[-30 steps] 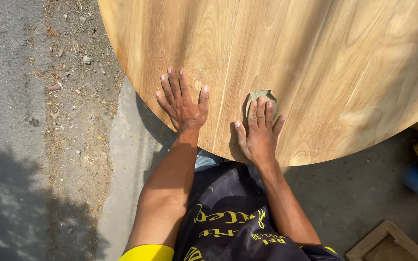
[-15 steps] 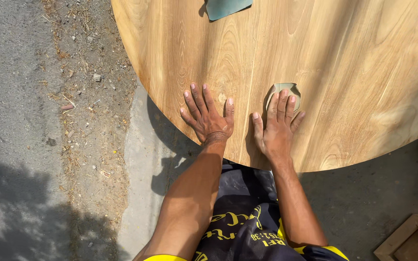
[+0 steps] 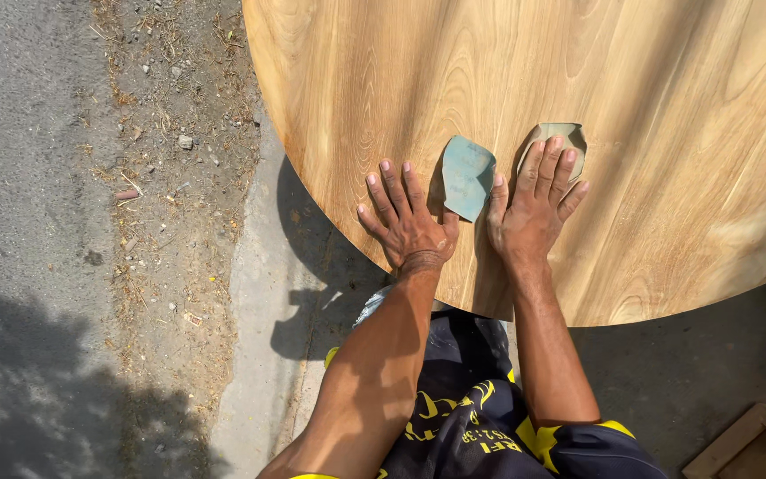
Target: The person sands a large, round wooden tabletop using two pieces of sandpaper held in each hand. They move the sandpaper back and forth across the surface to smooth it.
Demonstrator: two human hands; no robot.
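We are pressing our left hand (image 3: pixel 408 229) spread flat on the round wooden bench (image 3: pixel 649 80), beside a blue-green sandpaper sheet (image 3: pixel 466 176); our right hand (image 3: pixel 532 213), grip spread, is pressing a tan sandpaper pad (image 3: pixel 571 135).

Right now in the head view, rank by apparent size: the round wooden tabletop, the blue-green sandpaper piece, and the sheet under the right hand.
1. Round wooden tabletop
2. Blue-green sandpaper piece
3. Sheet under the right hand, though the right hand mostly hides it, so 2 and 3 are unsure.

On the counter (image 3: pixel 649 89), one abrasive sheet (image 3: pixel 467 176) lies between both hands; another sheet (image 3: pixel 569 135) is pinned under the right hand (image 3: pixel 529 217).
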